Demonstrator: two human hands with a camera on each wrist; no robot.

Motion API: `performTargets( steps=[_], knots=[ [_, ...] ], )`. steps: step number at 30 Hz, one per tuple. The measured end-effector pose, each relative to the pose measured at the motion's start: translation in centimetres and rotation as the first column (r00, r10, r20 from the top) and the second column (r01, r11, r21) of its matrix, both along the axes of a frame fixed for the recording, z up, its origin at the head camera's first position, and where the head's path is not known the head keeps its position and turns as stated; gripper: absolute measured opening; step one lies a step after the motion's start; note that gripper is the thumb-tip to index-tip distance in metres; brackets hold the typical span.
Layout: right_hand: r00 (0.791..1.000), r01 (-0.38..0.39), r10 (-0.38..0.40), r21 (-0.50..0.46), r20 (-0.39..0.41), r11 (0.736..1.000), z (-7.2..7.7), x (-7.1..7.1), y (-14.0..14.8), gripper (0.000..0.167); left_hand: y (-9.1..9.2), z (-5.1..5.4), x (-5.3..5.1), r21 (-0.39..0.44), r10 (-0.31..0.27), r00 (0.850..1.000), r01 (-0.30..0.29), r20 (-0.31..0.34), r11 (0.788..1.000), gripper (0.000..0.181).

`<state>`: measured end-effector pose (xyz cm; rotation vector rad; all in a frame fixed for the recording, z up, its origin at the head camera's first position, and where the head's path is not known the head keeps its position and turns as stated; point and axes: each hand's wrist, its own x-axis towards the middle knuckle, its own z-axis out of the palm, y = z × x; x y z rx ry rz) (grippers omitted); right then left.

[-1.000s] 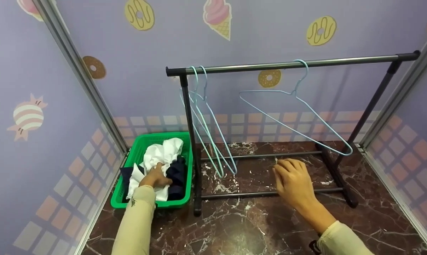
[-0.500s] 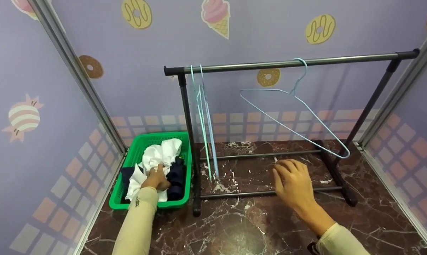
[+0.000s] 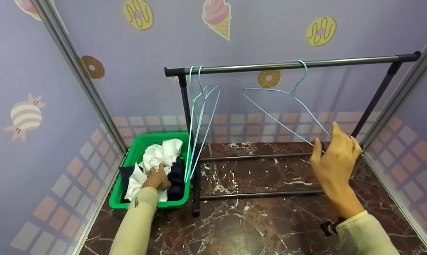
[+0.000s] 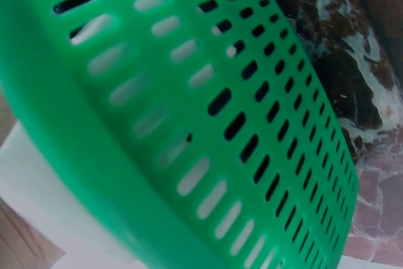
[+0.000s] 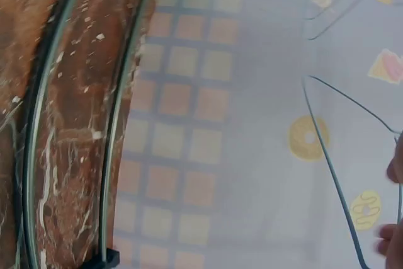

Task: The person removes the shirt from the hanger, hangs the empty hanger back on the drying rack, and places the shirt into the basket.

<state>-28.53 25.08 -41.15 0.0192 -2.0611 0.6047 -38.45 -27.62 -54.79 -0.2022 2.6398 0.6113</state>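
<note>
My left hand (image 3: 156,179) reaches into a green plastic basket (image 3: 137,150) and touches a bunched white cloth (image 3: 162,152). Most of its fingertips are sunk among the folds, so whether they grip is hidden. Dark navy cloth (image 3: 176,180) lies beside the white one. In the left wrist view the slotted basket wall (image 4: 236,124) fills most of the picture, and that hand is not visible. At the lower right corner of a light blue wire hanger (image 3: 294,93) is my right hand (image 3: 335,159), thumb and fingers spread apart. The right wrist view catches its fingertips near the hanger wire (image 5: 334,177).
The hanger hangs from the metal rail (image 3: 248,67) of a dark garment rack, right of its middle. At the rail's left end are two more light blue hangers (image 3: 203,97), dangling over the basket's right edge. Patterned walls (image 3: 213,53) enclose the brown marbled floor (image 3: 234,226).
My right hand has moved right and up to the single hanger, its fingers opening out. The two left hangers have swung and turned on the rail. My left hand has stayed on the white cloth.
</note>
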Motion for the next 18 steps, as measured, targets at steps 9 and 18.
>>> performTargets(
  steps=[9,18],
  knots=[
    [0.985,-0.159,0.158,0.008,0.076,0.987,-0.3,-0.4,-2.6,0.027,2.2,3.6,2.4,-0.082,0.029,0.992,-0.039,-0.120,0.996,0.087],
    [0.921,-0.379,0.372,0.049,0.119,0.924,0.0,0.2,-8.2,0.021,4.3,4.7,3.9,-0.199,-0.079,0.983,0.045,-0.166,0.979,0.092]
  ],
)
